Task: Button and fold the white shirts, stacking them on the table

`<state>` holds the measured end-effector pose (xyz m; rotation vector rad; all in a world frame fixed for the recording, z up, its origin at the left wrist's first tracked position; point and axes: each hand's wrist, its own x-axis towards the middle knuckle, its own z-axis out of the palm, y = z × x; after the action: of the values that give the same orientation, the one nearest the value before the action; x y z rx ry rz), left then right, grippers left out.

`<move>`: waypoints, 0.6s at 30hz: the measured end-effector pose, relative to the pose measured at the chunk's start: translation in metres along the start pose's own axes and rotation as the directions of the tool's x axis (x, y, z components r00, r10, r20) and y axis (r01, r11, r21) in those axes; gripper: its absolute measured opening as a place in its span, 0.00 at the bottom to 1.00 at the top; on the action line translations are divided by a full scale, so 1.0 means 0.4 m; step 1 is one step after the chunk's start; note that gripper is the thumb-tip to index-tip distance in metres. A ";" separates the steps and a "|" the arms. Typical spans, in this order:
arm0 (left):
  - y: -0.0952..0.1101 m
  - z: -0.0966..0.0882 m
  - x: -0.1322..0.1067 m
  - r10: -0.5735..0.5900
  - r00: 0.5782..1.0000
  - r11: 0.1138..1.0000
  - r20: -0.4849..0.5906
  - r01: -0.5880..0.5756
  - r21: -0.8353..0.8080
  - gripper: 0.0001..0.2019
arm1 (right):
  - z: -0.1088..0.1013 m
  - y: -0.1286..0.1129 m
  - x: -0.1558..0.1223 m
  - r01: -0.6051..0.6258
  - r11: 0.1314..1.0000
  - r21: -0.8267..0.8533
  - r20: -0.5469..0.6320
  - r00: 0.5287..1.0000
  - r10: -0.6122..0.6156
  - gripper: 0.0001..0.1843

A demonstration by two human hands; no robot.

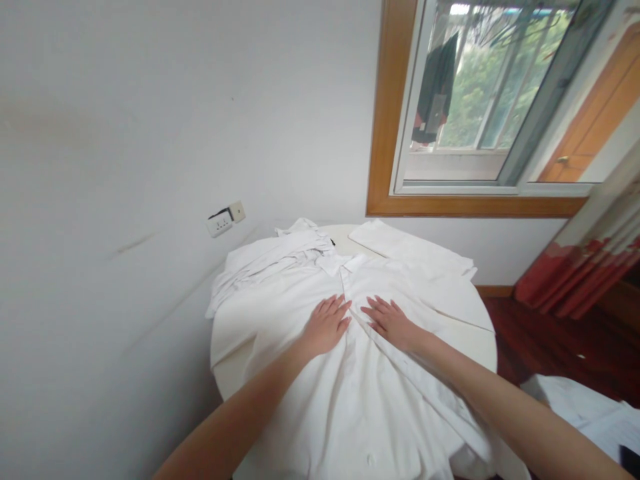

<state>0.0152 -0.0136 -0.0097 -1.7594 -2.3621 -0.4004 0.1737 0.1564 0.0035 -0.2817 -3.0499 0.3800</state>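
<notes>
A white button-up shirt point(310, 400) lies spread over a round white table point(483, 333), its collar toward the far side and its lower part hanging over the near edge. My left hand point(326, 325) rests flat on the shirt, left of the front placket, fingers stretched out. On the other side of the placket my right hand point(389, 321) lies flat too, its fingers spread. Neither hand grips the cloth. One sleeve point(415, 250) stretches across the table's far right. Bunched white cloth point(270, 263) lies at the far left.
Behind the table is a white wall with a socket point(220, 224). A wood-framed window point(380, 167) is at the upper right, beside a red and cream curtain point(565, 280). White papers or packaging point(580, 400) lie at the lower right, above a dark red floor point(520, 340).
</notes>
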 end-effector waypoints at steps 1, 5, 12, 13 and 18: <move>-0.006 0.003 0.003 0.004 1.000 1.000 0.008 -0.004 0.007 0.23 | 0.007 0.003 0.002 -0.005 1.000 -0.009 0.006 1.000 0.005 0.27; -0.028 0.013 0.032 0.006 1.000 0.999 0.030 -0.007 0.032 0.24 | 0.016 0.016 0.027 -0.020 0.999 -0.033 -0.006 1.000 0.020 0.28; -0.058 0.024 0.078 -0.006 1.000 0.996 0.018 0.004 0.091 0.24 | -0.011 0.018 0.067 -0.012 0.999 -0.046 0.005 1.000 0.012 0.28; -0.055 0.020 0.081 -0.017 1.000 0.994 0.008 0.016 0.108 0.24 | -0.014 0.019 0.070 -0.015 0.999 -0.048 0.005 1.000 0.015 0.28; -0.013 0.010 0.073 -0.088 0.989 0.985 -0.123 0.104 0.136 0.23 | -0.012 0.029 0.076 -0.007 0.998 -0.058 -0.023 1.000 0.005 0.29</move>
<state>0.0019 0.0129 -0.0054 -1.5225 -2.3374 -0.3294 0.1463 0.1745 0.0063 -0.2958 -3.0426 0.2865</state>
